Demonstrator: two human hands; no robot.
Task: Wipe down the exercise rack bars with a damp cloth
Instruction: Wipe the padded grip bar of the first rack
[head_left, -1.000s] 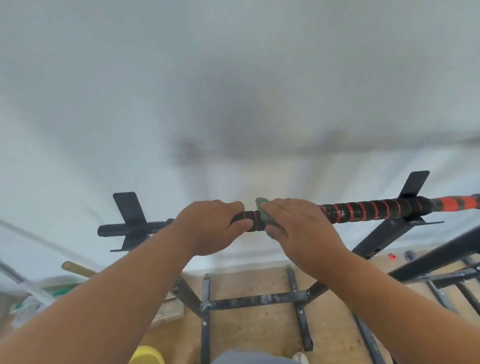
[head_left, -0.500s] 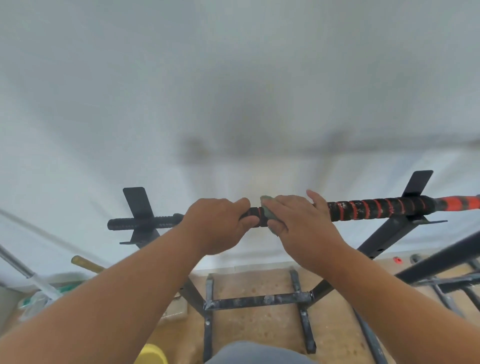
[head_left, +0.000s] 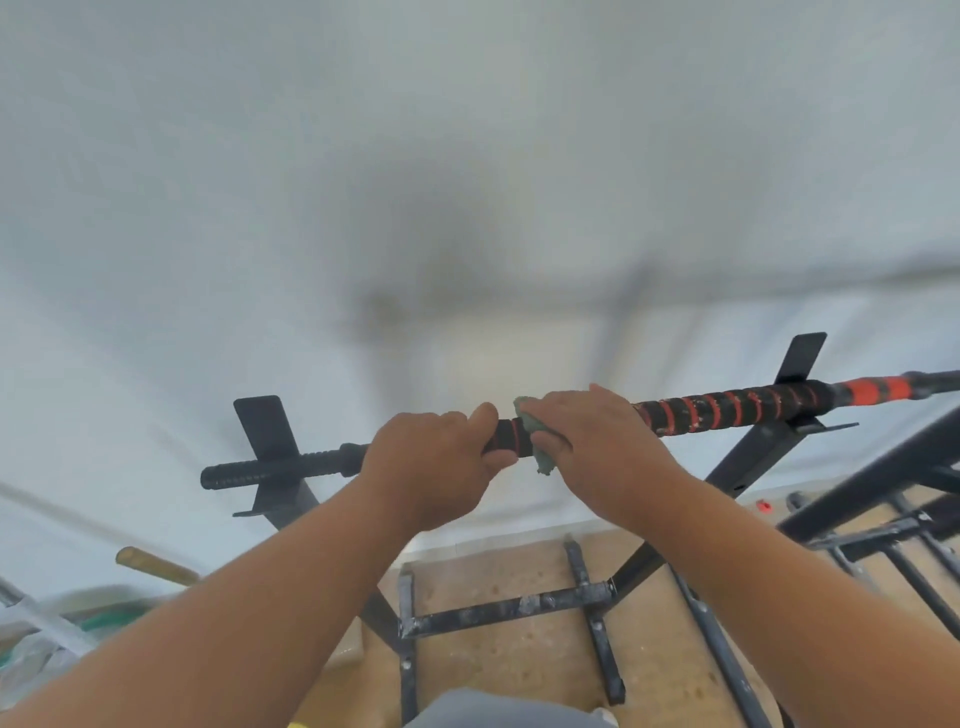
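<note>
Two hands on the black bar with red spiral wrap (head_left: 727, 410). Left hand (head_left: 431, 462) curled round it, steadying. Right hand (head_left: 597, 441), just right of left, fingers clamping the crumpled green cloth (head_left: 535, 441) onto the bar. Best to keep the cloth wrapped, twisting while sliding rightward.

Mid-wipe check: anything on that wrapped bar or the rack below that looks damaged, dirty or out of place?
Yes. The red and black wrap on the bar, right of the right hand holding the green cloth, shows pale specks and scuffs. The rack's lower crossbar carries whitish blotches, like chipped paint or dried splatter. Nothing looks bent or spilled.
</note>
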